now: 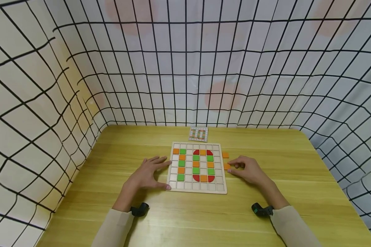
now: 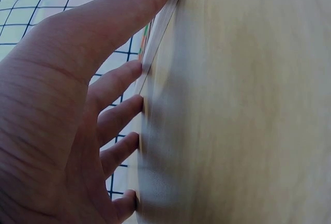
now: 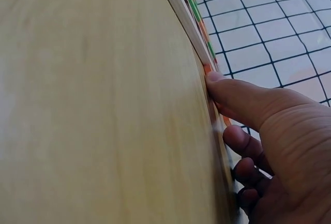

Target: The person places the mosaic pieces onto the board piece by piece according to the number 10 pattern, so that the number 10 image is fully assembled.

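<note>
A pale square grid board lies on the table, holding green, orange and red tiles laid out like the number 10. At its left edge is my left hand, fingers spread, thumb and index finger touching the rim. In the left wrist view, the left hand's other fingertips rest on the table. Beside the board's right edge, my right hand pinches an orange square tile between thumb and index finger. The right wrist view has this right hand low over the table, its other fingers curled.
A second orange tile lies just behind the pinched one, right of the board. Beyond the board is a small card printed with a similar pattern. Black netting before a white sheet surrounds the wooden table at the back and sides.
</note>
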{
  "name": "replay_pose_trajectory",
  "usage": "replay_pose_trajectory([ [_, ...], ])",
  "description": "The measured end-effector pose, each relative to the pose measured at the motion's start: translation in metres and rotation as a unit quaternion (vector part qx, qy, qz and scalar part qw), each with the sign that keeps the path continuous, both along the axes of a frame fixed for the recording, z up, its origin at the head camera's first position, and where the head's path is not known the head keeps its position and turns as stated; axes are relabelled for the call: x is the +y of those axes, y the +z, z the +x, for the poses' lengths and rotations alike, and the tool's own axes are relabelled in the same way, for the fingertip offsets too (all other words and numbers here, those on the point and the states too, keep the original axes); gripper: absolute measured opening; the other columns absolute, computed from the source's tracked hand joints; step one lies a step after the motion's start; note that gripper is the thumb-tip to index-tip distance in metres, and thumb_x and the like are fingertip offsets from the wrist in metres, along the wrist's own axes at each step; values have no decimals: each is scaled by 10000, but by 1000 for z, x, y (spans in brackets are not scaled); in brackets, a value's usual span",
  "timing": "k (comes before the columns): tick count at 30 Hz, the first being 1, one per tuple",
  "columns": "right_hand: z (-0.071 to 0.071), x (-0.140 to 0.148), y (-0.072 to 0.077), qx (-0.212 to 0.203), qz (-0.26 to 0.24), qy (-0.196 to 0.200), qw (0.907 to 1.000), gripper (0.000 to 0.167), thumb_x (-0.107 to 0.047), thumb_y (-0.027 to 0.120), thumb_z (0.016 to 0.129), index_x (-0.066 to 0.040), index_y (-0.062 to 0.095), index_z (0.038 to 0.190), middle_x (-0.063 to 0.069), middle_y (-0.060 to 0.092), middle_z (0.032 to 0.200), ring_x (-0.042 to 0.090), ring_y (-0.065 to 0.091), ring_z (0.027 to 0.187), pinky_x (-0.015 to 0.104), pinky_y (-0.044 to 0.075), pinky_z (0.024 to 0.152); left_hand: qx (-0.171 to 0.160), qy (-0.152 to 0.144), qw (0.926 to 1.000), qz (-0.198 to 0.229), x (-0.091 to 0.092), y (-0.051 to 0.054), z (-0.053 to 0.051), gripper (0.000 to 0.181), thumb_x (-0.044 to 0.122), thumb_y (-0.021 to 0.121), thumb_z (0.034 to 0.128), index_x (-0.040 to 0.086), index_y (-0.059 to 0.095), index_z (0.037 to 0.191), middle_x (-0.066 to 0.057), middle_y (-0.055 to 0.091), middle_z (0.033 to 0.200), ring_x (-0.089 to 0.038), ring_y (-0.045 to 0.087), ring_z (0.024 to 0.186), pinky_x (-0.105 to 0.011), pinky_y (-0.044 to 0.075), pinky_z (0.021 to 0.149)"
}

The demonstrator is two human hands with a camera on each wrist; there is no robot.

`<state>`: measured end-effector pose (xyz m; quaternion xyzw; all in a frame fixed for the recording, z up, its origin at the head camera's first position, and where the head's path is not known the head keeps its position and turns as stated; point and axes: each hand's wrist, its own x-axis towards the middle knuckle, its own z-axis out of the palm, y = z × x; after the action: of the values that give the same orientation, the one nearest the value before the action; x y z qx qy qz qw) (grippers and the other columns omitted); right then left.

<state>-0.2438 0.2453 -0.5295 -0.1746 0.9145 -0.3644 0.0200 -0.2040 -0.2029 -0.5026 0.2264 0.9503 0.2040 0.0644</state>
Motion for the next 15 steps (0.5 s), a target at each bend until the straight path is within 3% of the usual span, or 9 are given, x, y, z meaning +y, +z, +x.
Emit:
replay_pose_trajectory([
  [15, 5, -8, 11, -307, -209, -420, 9984, 315, -348, 839, 875, -141, 779, 1104, -4, 640, 896, 189, 518, 808, 254, 437, 669, 34, -9, 10000, -27, 0, 0, 0, 1000, 739, 799, 700, 310, 488, 1548, -50, 382, 1662, -389, 299, 1549, -755, 151, 1204],
])
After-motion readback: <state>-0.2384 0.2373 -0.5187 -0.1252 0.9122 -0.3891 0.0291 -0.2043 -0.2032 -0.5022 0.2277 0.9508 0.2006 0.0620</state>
